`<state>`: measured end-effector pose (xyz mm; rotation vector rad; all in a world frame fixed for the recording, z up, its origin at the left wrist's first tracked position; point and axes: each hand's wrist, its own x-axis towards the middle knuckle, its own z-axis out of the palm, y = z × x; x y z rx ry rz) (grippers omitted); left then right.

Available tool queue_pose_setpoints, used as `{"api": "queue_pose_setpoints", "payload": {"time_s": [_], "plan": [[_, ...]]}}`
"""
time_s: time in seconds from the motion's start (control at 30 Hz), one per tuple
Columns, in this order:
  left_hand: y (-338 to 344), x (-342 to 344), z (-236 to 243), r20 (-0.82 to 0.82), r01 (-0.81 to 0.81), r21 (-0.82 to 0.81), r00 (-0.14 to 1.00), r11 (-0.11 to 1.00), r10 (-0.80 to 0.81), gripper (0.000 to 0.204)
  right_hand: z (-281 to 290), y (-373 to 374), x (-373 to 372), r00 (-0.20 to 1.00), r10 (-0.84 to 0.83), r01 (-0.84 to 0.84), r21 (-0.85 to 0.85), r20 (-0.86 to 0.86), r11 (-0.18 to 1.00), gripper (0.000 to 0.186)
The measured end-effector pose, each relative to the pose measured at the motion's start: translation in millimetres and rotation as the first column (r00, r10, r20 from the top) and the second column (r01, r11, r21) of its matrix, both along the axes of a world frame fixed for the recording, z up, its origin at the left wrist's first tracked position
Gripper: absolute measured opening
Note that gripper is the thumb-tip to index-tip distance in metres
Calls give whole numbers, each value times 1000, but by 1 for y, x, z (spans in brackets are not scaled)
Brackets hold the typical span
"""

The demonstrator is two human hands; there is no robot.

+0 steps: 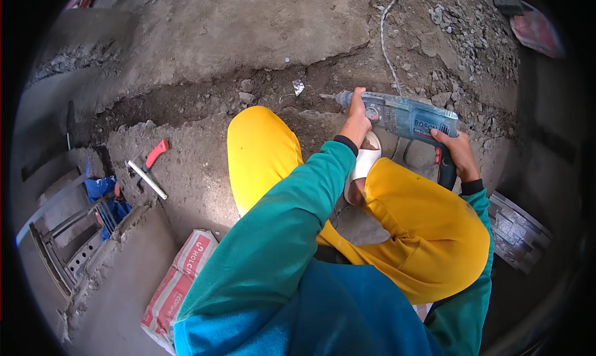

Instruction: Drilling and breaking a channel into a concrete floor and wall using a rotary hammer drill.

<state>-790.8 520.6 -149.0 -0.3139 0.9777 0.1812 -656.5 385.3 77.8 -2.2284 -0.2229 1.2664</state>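
Observation:
A blue-grey rotary hammer drill (403, 112) lies level across the front of me, its bit pointing left over broken ground. My left hand (356, 120) is closed around the front of its body, just behind the chuck. At the rear, my right hand (456, 151) is wrapped round the black and red handle; whether a finger presses the trigger, I cannot tell. The bit's tip is close to the edge of a dug trench (205, 98), apparently not touching the soil. A small silver scrap (298, 87) lies left of the tip.
A twisted pale cord (385, 39) runs from the top toward the drill. Rubble (465, 39) is heaped at the upper right. To the left lie a red-handled tool (158, 152) and a white tube (147, 179). A red-and-white bag (180, 287) stands beside my left arm; a metal frame (74, 244) is farther left.

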Motion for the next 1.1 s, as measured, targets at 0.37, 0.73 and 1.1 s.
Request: {"api": "queue_pose_setpoints", "payload": {"time_s": [0.37, 0.73, 1.1], "plan": [[-12, -20, 18, -153, -69, 7, 986, 998, 70, 37, 24, -2, -15, 992, 30, -18, 99, -120, 995, 37], [-39, 10, 140, 185, -184, -92, 963, 979, 198, 45, 155, -1, -1, 948, 167, -171, -10, 270, 985, 66], [10, 7, 57, 178, -393, -33, 903, 919, 392, 51, 99, 142, 6, 728, 670, -659, -121, 147, 743, 30]]}}
